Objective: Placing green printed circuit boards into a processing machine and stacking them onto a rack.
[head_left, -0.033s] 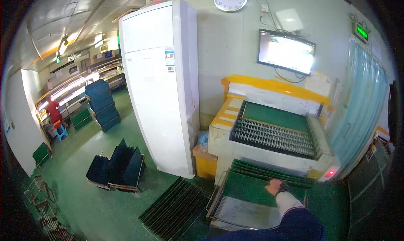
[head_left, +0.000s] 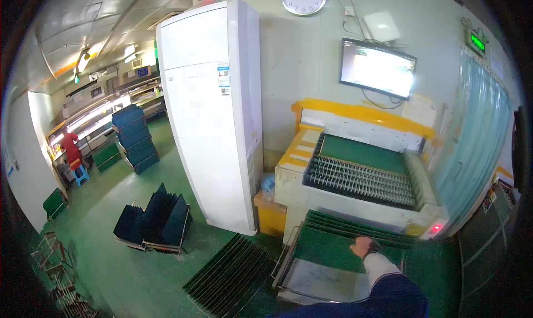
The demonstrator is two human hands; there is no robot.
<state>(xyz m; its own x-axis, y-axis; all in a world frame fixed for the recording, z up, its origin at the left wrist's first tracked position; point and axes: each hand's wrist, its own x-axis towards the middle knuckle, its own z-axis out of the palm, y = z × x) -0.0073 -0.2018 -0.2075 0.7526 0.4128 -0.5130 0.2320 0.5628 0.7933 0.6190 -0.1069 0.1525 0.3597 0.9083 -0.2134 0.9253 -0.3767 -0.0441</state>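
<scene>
My right hand [head_left: 362,246], with a dark band at its wrist, reaches in under a white cuff and dark blue sleeve. Its fingers look curled and lie against a flat green board [head_left: 325,250]; whether they pinch it is not clear. This board leans in a wire rack [head_left: 277,271], in front of several more upright green boards [head_left: 355,227]. Below the board is a greyish flat area. My left hand is out of the picture.
Behind the rack stands a roller machine [head_left: 361,182]. Left of it are a slotted dark rack [head_left: 230,276], a yellow box [head_left: 271,215] and a tall white cabinet unit [head_left: 205,118]. Dark panels [head_left: 155,218] stand on the floor. A seated person in red [head_left: 71,149] works far left.
</scene>
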